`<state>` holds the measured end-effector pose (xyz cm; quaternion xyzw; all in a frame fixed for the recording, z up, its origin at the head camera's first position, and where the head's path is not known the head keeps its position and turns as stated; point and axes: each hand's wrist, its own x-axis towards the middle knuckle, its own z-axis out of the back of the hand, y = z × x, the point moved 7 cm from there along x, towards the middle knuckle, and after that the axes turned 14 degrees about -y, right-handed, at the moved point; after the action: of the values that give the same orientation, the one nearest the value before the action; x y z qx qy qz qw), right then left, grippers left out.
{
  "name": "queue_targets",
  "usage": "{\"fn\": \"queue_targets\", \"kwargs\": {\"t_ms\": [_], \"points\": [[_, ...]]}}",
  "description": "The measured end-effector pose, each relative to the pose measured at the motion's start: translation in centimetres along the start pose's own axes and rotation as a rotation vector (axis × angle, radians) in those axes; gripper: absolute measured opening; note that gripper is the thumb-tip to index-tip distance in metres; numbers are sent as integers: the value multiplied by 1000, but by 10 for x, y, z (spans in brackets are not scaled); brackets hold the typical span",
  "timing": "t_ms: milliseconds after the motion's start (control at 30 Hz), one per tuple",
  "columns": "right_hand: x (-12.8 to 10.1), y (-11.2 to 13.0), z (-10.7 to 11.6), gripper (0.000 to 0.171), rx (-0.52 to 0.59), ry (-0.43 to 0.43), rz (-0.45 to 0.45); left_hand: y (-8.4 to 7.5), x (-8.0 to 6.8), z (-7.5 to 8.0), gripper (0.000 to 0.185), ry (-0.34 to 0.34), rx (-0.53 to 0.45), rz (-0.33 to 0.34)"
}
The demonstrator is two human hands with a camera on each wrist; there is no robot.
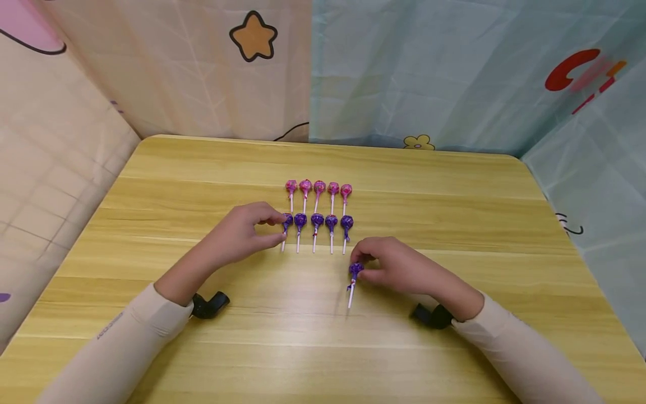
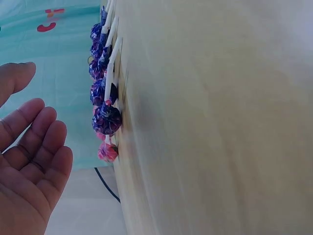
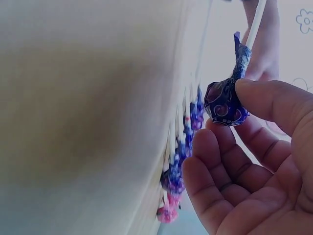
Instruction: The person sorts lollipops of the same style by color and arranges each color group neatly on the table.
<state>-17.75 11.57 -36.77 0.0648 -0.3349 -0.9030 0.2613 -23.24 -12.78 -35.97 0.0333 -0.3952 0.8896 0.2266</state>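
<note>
Your right hand (image 1: 398, 268) pinches purple foil-wrapped lollipop with white stick (image 1: 355, 274) by its head, thumb and fingertips clamped on wrapper; lollipop sits near centre of light wooden table (image 1: 454, 185), stick pointing toward you. Your left hand (image 1: 242, 231) rests left of near row of five purple lollipops (image 1: 317, 222), fingers relaxed and slightly apart, tips just beside leftmost one. Row of five pink lollipops (image 1: 318, 188) lies farther.
</note>
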Motion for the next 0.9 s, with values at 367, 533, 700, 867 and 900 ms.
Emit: {"fn": "queue_targets", "kwargs": {"t_ms": [367, 533, 700, 867, 900], "points": [[18, -19, 20, 15, 36, -40, -63, 6, -23, 20, 34, -44, 33, -6], [26, -29, 26, 15, 32, -57, -98, 13, -31, 24, 34, -42, 34, 5], [33, -40, 30, 17, 64, -66, -140, 18, -36, 25, 32, -48, 28, 2], [42, -52, 29, 18, 73, -70, -191, 17, -39, 25, 31, -55, 24, 0], [43, -54, 29, 17, 73, -68, -196, 17, -39, 26, 31, -57, 26, 0]]}}
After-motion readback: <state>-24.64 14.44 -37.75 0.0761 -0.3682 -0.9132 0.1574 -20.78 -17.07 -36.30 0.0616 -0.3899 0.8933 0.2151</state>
